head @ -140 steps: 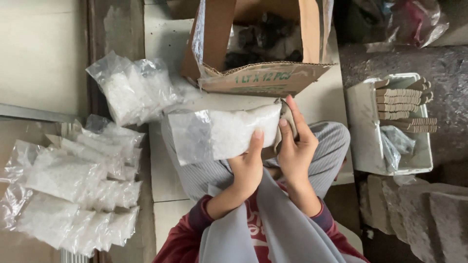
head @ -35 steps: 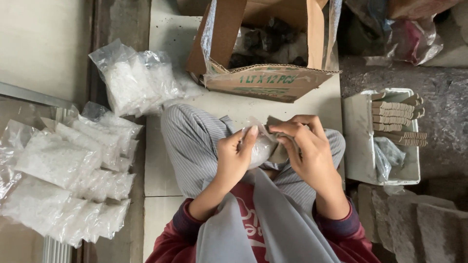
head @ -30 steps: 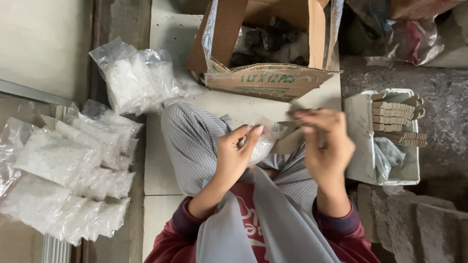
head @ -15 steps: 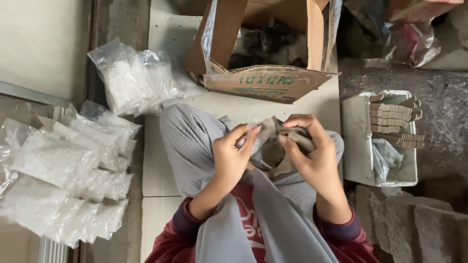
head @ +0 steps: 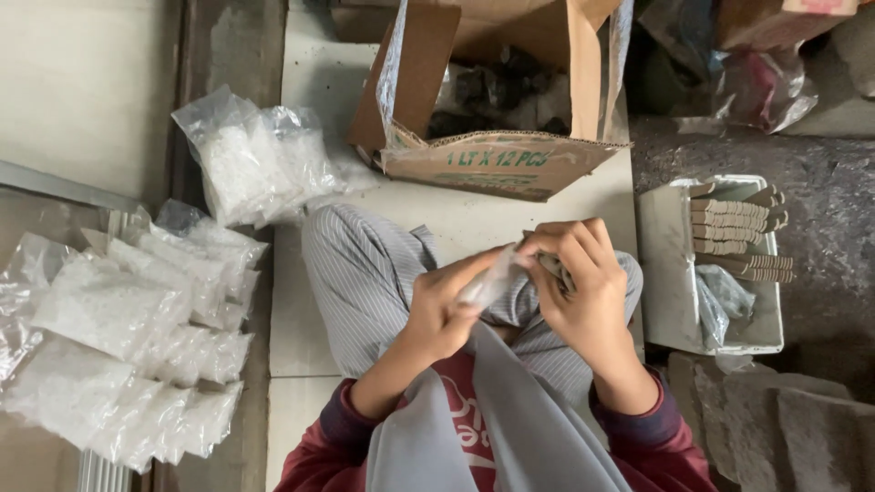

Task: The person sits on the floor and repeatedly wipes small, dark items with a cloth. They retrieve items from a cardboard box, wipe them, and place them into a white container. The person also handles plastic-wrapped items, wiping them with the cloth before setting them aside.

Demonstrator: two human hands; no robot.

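Head view, small clear bag [head: 492, 281] pinched between both hands, left hand [head: 447, 305], right hand [head: 583, 292]

We see the left hand [head: 447, 305] and the right hand [head: 579, 292] meeting over striped trousers [head: 365, 273], both pinching a small clear plastic bag [head: 492, 281]. Ahead stands an open cardboard box [head: 497, 159]; a white tray [head: 670, 264] of brown strips sits to our right. Filled clear bags [head: 128, 328] of white bits pile on our left.
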